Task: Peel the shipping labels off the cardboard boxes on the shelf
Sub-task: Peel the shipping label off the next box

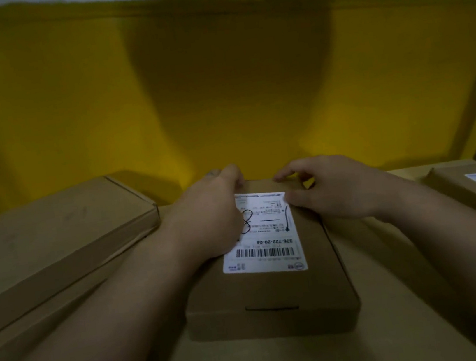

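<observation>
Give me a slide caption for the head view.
Left hand and right hand rest at the far end of the shipping label on the middle cardboard box.

**Boxes on shelf, centre box under both hands**

Small cardboard box (271,298) is set centrally on a wide carton (399,295), shipping label (266,237) on top. Left hand (211,214) is laid over the label's left part, right hand (333,191) at its far right corner. Long box (55,236) is placed left, second labelled box (458,189) right, back panel (216,76) behind.
</observation>
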{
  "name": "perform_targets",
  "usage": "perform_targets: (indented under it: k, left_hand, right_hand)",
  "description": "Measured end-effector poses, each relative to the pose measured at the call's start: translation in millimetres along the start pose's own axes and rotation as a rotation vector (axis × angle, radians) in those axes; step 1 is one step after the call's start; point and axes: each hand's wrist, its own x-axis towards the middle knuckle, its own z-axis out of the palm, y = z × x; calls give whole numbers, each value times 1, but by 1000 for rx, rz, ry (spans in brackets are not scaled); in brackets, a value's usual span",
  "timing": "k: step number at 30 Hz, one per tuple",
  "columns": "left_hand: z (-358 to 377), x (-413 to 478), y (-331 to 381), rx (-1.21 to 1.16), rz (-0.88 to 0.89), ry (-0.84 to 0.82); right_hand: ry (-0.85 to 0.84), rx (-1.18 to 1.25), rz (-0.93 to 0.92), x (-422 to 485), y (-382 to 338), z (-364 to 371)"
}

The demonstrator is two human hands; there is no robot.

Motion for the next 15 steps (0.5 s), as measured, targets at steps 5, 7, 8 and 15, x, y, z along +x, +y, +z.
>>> perform_targets:
  k: [5,7,8,15]
  left_hand:
    - [-2,-6,3,62,135,-114]
    - [-2,-6,5,106,143,-161]
    - [-3,-6,6,133,136,-177]
    - [-2,-8,5,193,118,-140]
  right_hand:
    - [79,55,-27,2,0,9]
    - [126,102,-21,4,-3,17]
    - [144,119,-17,5,-5,21]
    - [186,202,-54,7,-7,25]
